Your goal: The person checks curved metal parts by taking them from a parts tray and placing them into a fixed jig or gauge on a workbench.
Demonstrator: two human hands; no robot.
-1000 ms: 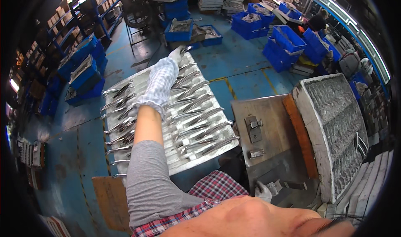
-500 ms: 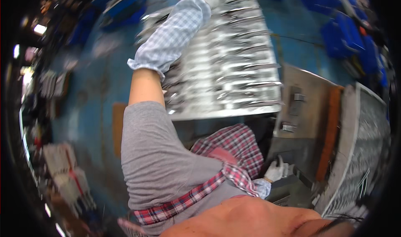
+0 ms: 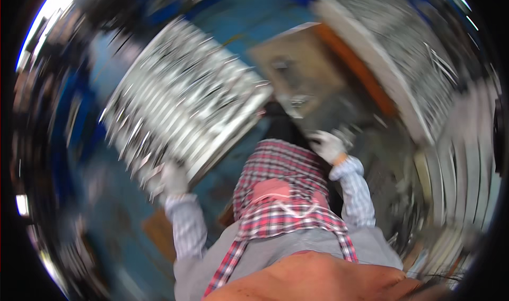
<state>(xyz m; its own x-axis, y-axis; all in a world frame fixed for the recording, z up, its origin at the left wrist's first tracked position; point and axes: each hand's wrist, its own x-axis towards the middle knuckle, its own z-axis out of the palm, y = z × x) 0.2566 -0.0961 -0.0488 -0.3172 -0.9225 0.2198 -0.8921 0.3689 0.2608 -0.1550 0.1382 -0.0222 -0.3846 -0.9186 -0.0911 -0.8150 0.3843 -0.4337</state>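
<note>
A white ribbed tray [image 3: 175,105] holds rows of thin shiny metal pieces [image 3: 212,83], too blurred to name more closely. My left hand [image 3: 172,179], in a white glove, is at the tray's near left corner beside several of these pieces; motion smears its fingers, so its grip is unclear. My right hand [image 3: 327,146], gloved too, is over the bench to the right of my apron [image 3: 281,168]. Its fingers look curled, and what they hold, if anything, cannot be made out. A shiny blurred shape [image 3: 345,135] shows next to it.
A brown board [image 3: 291,62] with small metal parts [image 3: 298,100] lies beyond my right hand. An orange strip [image 3: 358,62] runs along it. Farther right stands another white ribbed tray [image 3: 392,41], with pale stacked slabs [image 3: 466,163] nearer. Blue floor [image 3: 249,9] shows behind.
My view has swung right, so the tray appears tilted and farther left. My left arm has drawn back from the tray's far edge to its near corner. My right hand appears farther forward.
</note>
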